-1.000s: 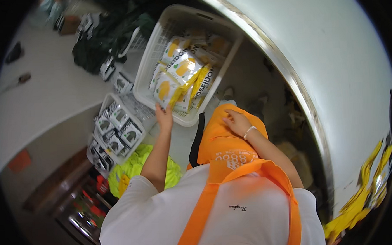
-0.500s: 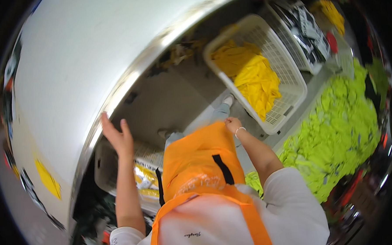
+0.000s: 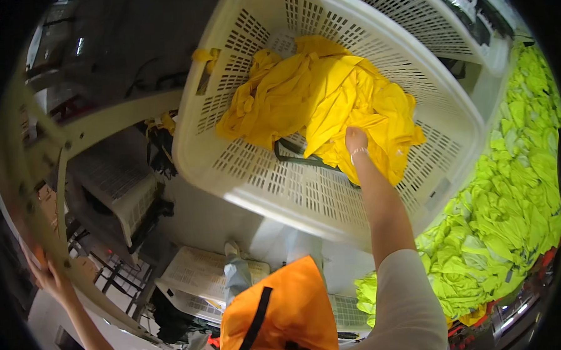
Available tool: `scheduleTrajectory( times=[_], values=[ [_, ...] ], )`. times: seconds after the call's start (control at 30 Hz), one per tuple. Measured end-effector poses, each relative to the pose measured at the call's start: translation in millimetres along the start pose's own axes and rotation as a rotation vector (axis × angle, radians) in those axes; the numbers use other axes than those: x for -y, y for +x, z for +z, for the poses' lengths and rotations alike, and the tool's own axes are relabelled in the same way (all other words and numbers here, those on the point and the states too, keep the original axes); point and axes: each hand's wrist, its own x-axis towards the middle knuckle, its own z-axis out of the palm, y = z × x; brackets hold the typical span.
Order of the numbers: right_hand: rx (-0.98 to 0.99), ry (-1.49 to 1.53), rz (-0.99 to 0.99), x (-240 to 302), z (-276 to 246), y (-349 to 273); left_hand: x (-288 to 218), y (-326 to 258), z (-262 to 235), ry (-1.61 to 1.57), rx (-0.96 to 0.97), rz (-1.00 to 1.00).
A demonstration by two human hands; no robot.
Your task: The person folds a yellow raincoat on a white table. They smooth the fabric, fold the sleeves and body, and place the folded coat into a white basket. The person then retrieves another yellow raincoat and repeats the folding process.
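Note:
My right hand (image 3: 356, 138) reaches down into a large white slatted basket (image 3: 256, 191). Its fingers are closed on a heap of yellow cloth garments (image 3: 346, 91), with the fingertips partly hidden in the folds. A dark green strip (image 3: 305, 159) shows beneath the yellow cloth. Far to the left, my left hand (image 3: 52, 282) rests at the edge of the table (image 3: 88, 277), fingers stretched out and holding nothing.
A large heap of neon yellow-green garments (image 3: 512, 183) lies along the right. Behind the basket stands another white basket (image 3: 411, 19). Low by my feet is a white crate (image 3: 191, 279); a grey crate (image 3: 124, 182) sits under the table frame.
I have leaned toward the basket, which now fills more of the view. My right hand has moved from beside my orange apron onto the yellow cloth. My left hand stays by the table edge.

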Motion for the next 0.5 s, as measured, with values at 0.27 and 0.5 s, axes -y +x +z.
scheduleTrajectory(
  times=[0.27, 0.5],
  values=[
    [-0.170, 0.326, 0.205, -48, 108, 181, 19, -17, -8, -0.022, -0.054, -0.234],
    [0.171, 0.521, -0.074, 117, 27, -66, 37, -19, -21, 0.001, 0.067, -0.258]
  ],
)
